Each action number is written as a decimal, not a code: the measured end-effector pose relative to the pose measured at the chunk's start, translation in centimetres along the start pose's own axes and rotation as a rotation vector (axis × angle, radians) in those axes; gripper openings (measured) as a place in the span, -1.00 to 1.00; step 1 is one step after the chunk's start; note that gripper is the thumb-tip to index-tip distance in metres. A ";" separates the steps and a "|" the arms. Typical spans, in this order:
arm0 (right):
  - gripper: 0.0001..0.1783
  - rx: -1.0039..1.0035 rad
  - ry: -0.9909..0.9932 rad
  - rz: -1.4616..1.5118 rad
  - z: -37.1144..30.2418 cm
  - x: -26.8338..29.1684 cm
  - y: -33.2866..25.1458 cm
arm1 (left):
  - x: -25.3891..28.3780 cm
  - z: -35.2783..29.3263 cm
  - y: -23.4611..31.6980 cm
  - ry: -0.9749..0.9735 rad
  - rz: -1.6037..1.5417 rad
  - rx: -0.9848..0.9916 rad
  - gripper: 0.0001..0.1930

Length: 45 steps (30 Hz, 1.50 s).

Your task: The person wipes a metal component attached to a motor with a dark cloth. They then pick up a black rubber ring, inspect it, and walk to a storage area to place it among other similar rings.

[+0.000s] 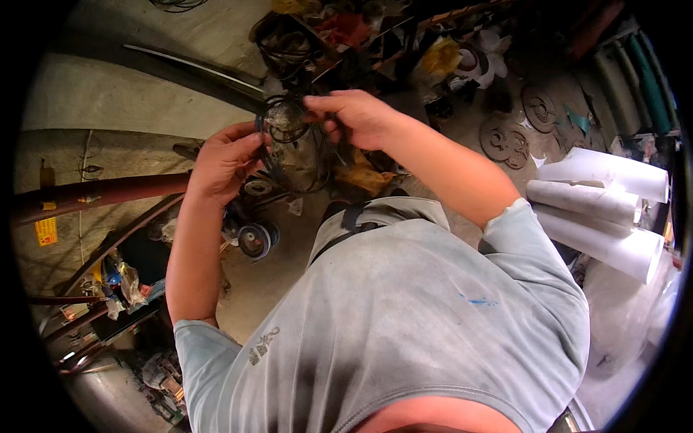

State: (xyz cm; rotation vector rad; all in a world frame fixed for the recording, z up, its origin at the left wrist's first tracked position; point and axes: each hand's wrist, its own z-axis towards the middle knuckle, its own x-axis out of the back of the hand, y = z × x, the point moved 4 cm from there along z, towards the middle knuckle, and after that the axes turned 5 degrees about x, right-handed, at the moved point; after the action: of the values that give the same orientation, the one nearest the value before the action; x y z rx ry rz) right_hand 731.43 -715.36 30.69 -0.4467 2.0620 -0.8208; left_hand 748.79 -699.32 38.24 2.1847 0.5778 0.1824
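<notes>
A loose coil of black cable (264,164) hangs between my two hands in front of my body. My left hand (229,160) has its thumb and fingers closed on the left side of the loops. At the upper right of the coil, my right hand (355,117) pinches the cable between thumb and fingers. Several loops overlap between the hands, and some strands droop below them. Whether it is a plain wire or a cord with a plug cannot be made out against the dark clutter behind.
White rolls (595,238) lie at the right. Round metal discs (503,142) rest on the floor at the upper right. A small wheel (254,239) stands below my left hand. A brown pipe (108,193) runs along the left, and a heap with a yellow bag (440,59) lies ahead.
</notes>
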 end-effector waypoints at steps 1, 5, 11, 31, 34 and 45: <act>-0.78 -0.019 0.005 0.023 -0.6 1.3 -0.4 | 0.3 -0.3 0.6 0.018 0.017 0.000 -0.65; -0.80 -0.041 0.103 0.044 -0.5 6.5 1.8 | 1.7 -2.0 2.1 0.045 0.074 0.005 -0.68; -0.78 -0.128 0.158 0.070 0.4 9.3 7.5 | 2.9 -5.0 4.1 0.047 -0.018 -0.034 -0.61; -0.43 -0.224 -0.112 0.081 5.4 4.4 17.3 | 2.7 -7.4 3.3 -0.061 -0.198 -0.033 -0.55; -0.44 -0.220 -0.261 0.063 6.2 2.7 17.6 | 2.8 -8.0 3.3 -0.081 -0.227 -0.031 -0.57; 0.06 -0.147 -0.105 -0.265 9.0 1.7 20.0 | 3.5 -9.3 2.9 -0.083 -0.211 -0.055 -0.54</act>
State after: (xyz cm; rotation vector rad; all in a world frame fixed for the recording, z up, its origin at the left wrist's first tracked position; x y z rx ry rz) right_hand 737.47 -705.44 12.00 -0.8407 1.9981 -0.7831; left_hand 749.85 -692.71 46.15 2.0519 0.7423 -0.0048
